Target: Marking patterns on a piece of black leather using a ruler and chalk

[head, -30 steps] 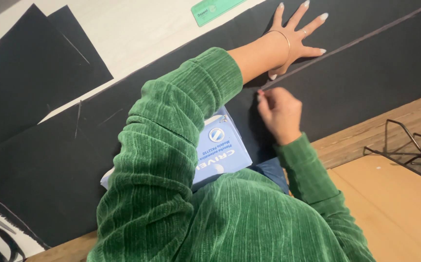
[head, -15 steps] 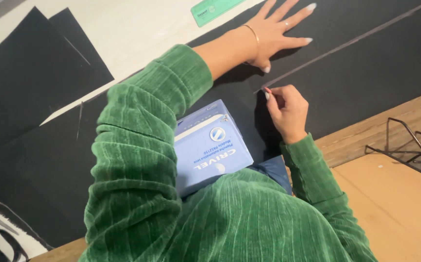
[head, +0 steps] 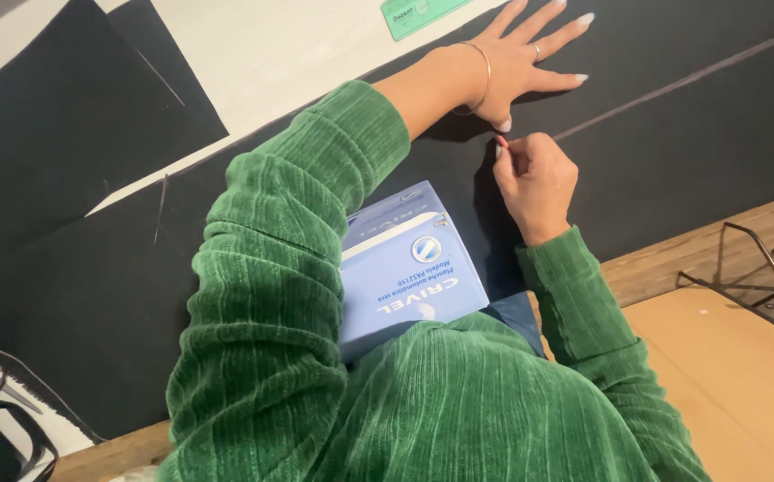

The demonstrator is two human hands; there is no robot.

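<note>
My left hand (head: 530, 58) lies flat on the black fabric (head: 690, 152) with its fingers spread; it wears a thin bracelet and a ring. Just below its thumb, my right hand (head: 539, 183) is pinched shut on a small pink chalk (head: 501, 141), whose tip touches the cloth. From that spot a faint chalk line (head: 673, 83) runs up and to the right across the fabric. Both arms are in green ribbed sleeves. A blue and white box (head: 405, 268) rests on the fabric between my forearms.
A second black fabric piece (head: 66, 134) lies at the upper left on a pale surface (head: 289, 54). A green card (head: 418, 13) sits at the top edge. A black wire rack (head: 762, 268) stands on the wooden table (head: 717, 357) at right.
My left forearm has swung away from the blue box, so more of the box shows. My right hand has shifted slightly along the chalk line, staying under the left thumb.
</note>
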